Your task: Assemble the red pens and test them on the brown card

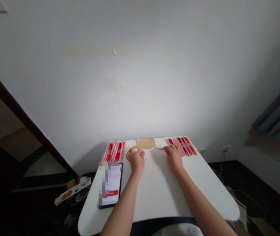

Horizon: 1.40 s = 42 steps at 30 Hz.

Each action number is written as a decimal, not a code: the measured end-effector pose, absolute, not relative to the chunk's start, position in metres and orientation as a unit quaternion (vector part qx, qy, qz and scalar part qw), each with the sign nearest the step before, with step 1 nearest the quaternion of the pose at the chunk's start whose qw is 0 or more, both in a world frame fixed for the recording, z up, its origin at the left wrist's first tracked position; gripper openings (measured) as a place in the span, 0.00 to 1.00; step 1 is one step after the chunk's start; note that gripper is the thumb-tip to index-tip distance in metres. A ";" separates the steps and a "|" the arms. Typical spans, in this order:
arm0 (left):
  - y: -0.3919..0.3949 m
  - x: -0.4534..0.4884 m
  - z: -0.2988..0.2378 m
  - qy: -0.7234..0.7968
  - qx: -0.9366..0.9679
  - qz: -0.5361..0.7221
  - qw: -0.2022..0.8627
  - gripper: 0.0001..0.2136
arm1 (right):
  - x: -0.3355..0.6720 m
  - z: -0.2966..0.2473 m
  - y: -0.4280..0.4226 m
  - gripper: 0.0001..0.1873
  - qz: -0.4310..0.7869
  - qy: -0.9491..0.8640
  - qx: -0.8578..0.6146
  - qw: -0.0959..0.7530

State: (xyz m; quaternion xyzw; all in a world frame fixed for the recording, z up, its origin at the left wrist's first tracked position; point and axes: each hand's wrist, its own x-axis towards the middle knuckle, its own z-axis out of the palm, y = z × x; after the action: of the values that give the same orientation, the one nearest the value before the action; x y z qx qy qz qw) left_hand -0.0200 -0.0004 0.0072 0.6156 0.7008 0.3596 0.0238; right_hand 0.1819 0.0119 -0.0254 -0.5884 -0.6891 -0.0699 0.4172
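Red and pink plastic crowds the far left of the white table (pixel 154 193), where a bunch of pens (pixel 114 150) lies loosely side by side, some askew across others, with a glossy sheen that suggests smooth, slippery barrels. Just nearer the person is a flat, dark-edged phone (pixel 115 183) (part of its screen is blurred out). Next comes the left hand (pixel 137 160), thumb and forefinger apparently pinching one end of a slim white stick (pixel 150 150), the other fingers loosely curled. The stick looks light and fairly stiff, perhaps easily bent if pressed sideways, so a gentle hold near its end should suit it. Behind it lies a rectangle of tan, matte card or paper (pixel 146 143). The stick points right, toward a narrow pink tube (pixel 160 148); their ends nearly meet above the table, and I cannot tell whether they touch. The right hand (pixel 174 159) pinches that tube by its right end; it is probably light, rigid plastic, best gripped along the barrel. Farthest right, slanted pens (pixel 182 146) lie in a neater row, red, pink and black.
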 end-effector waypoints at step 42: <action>-0.002 -0.016 0.002 0.624 0.693 0.360 -0.028 0.06 | 0.171 -0.018 0.005 0.10 -0.017 -0.749 -0.514 0.418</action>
State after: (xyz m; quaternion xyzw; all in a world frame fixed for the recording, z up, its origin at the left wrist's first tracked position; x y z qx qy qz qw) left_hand -0.0158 -0.0024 0.0017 0.6928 0.6244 0.3596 -0.0279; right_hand 0.1711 0.0052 -0.0181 -0.5138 -0.7489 -0.0174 0.4182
